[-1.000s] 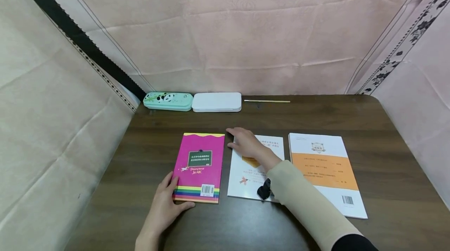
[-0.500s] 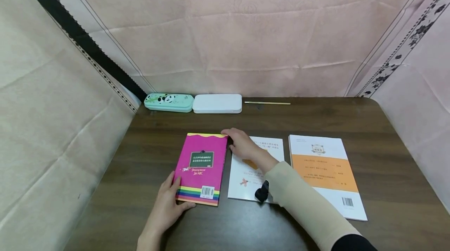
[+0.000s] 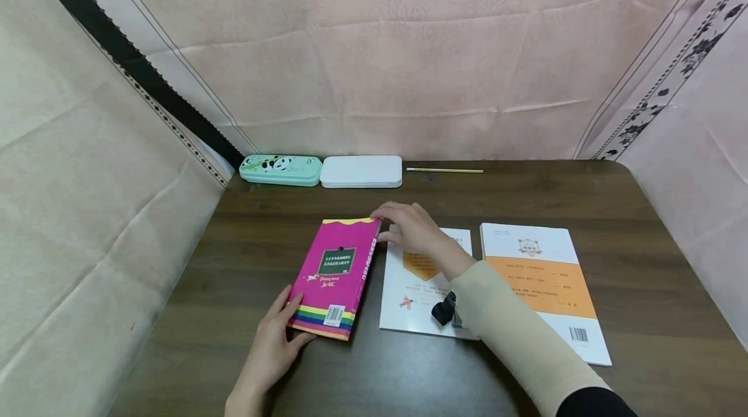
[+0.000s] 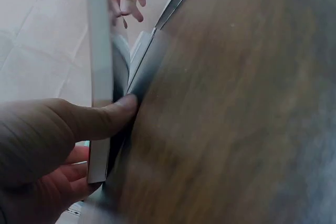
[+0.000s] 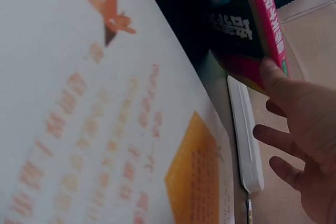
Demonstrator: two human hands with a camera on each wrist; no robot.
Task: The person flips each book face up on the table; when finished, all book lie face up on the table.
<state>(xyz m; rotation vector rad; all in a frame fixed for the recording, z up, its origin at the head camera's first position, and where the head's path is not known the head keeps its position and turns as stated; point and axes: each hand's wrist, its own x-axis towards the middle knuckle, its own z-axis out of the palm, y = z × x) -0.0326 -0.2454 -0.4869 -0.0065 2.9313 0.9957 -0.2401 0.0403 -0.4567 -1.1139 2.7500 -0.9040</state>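
A pink book (image 3: 330, 274) with a rainbow band and barcode is tilted up on its right side, so its lettered spine shows in the head view. My left hand (image 3: 267, 345) holds its lower left corner, the thumb (image 4: 107, 121) across the bottom edge in the left wrist view. At the upper right corner, my right hand (image 3: 417, 232) grips the book, with the thumb (image 5: 275, 77) on the spine side. Dark cover lettering on the underside shows in the right wrist view. Beneath my right forearm lies a white booklet (image 3: 400, 274) with an orange badge.
To the right lies a white and orange book (image 3: 537, 284). Along the back edge of the wooden table (image 3: 584, 196) stand a green panda pencil case (image 3: 280, 171), a white case (image 3: 361, 172) and a thin gold-coloured stick (image 3: 444, 171). Pale cloth (image 3: 380, 79) hangs behind.
My right hand has moved left onto the pink book's upper right corner. The book has shifted slightly, turned clockwise, and its right side has risen, with the left hand staying near its lower left.
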